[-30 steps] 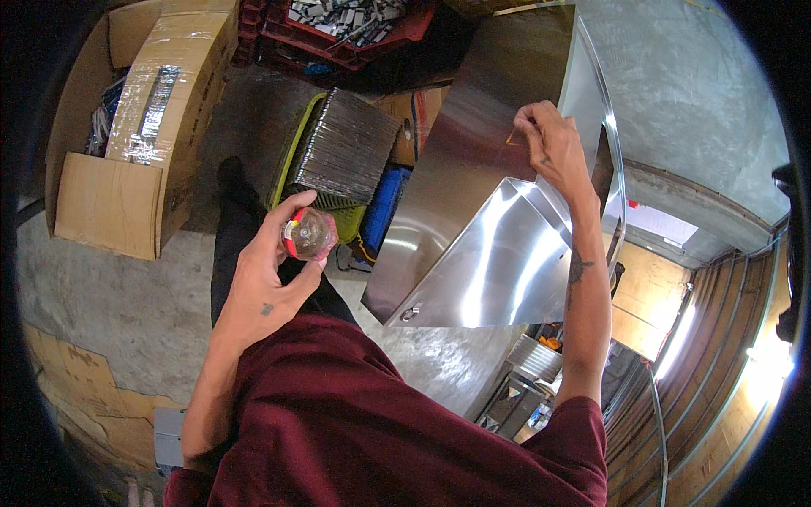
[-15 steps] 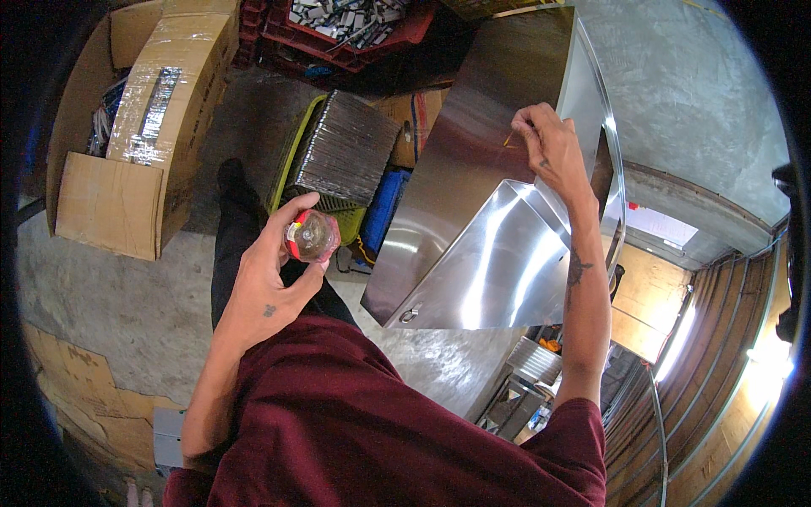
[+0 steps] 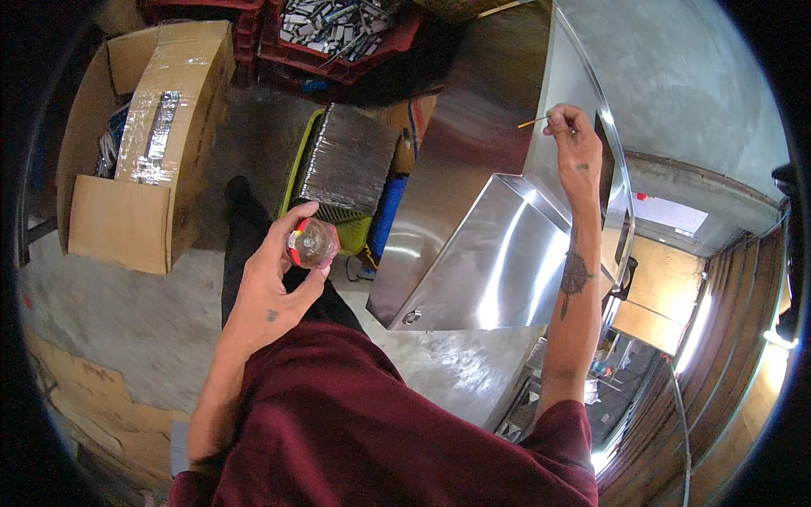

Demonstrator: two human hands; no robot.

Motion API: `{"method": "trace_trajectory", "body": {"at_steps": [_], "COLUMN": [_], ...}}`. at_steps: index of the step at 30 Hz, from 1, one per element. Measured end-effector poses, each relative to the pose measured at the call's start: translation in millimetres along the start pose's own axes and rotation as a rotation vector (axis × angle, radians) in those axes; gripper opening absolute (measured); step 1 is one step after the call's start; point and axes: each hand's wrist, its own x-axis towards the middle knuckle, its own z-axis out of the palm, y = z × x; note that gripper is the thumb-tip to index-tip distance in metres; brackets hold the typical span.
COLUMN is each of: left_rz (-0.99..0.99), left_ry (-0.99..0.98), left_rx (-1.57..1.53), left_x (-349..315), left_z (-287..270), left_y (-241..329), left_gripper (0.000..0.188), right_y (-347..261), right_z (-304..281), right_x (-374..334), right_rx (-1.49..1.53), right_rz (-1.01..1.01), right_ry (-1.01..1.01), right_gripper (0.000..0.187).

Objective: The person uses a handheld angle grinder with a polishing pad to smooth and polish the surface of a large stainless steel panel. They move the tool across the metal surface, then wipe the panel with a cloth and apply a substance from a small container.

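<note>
My left hand (image 3: 272, 291) is closed around a small clear bottle (image 3: 319, 244) with a red and yellow label, held in front of my body. Between the thumb and fingers of my right hand (image 3: 578, 150) is a thin orange-yellow stick (image 3: 529, 124), its free end pointing left. That hand is raised over the pale far-right strip of a large shiny stainless steel piece (image 3: 486, 279), which has a small ring-shaped fitting (image 3: 411, 317) near its lower left corner. Whether the stick or hand touches the metal I cannot tell.
At the far left stands an open cardboard box (image 3: 127, 215) with clear tape. A yellow-green basket (image 3: 359, 237) holds a stack of dark ribbed panels (image 3: 351, 156). Behind it, a red crate (image 3: 270, 46) contains many small metal parts. Flattened cardboard (image 3: 93, 389) lies at lower left.
My right hand has moved to the right with the stick, which now points left rather than downward. My left hand still grips the bottle in nearly the same place. The view has shifted slightly.
</note>
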Motion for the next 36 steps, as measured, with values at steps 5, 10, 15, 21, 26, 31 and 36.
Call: {"method": "trace_trajectory", "body": {"at_steps": [5,10,15,21,26,31,36], "left_rz": [0.021,0.045,0.079,0.034,0.184,0.414,0.599], "left_ry": [-0.030,-0.099,-0.163,-0.221,-0.365,-0.498,-0.691], "left_rx": [0.052,0.093,0.093,0.023,0.197,0.295,0.272], "left_x": [-2.1,-0.4,6.3,41.9,125.2,231.2,315.6], "left_z": [14.2,34.7,54.4,82.8,105.7,168.0,228.4], "left_y": [10.9,29.7,44.1,76.2,108.8,138.4,143.5], "left_gripper": [0.074,0.073,0.073,0.074,0.066,0.058,0.055], "right_y": [-12.6,-27.0,-34.9,-37.7,-49.8,-68.7,-79.7], "right_z": [-19.7,-22.0,-0.5,41.2,84.7,133.7,177.4], "right_x": [-47.5,-121.7,-186.7,-231.9,-217.4,-170.9,-113.8], "right_rx": [0.246,0.422,0.624,0.906,0.961,0.837,0.739], "right_rz": [0.044,0.096,0.149,0.338,0.522,0.698,0.825], "right_ry": [0.178,0.285,0.431,0.761,1.117,1.448,1.613], "right_gripper": [0.029,0.027,0.021,0.021,0.020,0.022,0.021]}}
